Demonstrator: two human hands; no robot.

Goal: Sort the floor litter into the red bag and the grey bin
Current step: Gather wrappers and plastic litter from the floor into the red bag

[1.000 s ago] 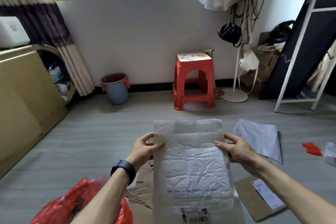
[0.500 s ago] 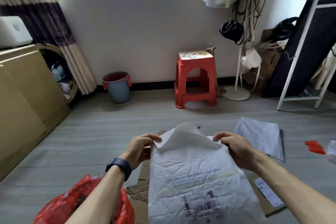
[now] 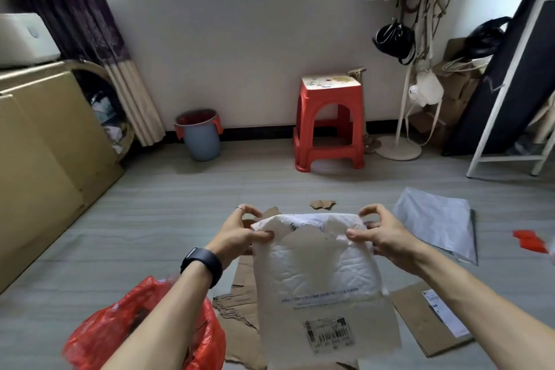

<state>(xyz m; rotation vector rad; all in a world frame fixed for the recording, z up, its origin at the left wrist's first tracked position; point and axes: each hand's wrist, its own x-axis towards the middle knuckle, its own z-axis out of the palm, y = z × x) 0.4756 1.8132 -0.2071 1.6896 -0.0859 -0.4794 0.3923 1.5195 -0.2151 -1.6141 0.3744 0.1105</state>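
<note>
Head view shows a white padded mailer (image 3: 318,276) held up at centre frame, crinkled and quilted, its top edge folded toward the camera, with a line of small print and a barcode label near its lower end. Both hands are clamped on its top corners: left hand (image 3: 240,234) at 9 o'clock of the fold, right hand (image 3: 380,234) at 3 o'clock. Red bag (image 3: 144,330) sits at 7 o'clock of the mailer; the grey bin (image 3: 200,139), red-lined, stands well apart at 11 o'clock by the wall.
</note>
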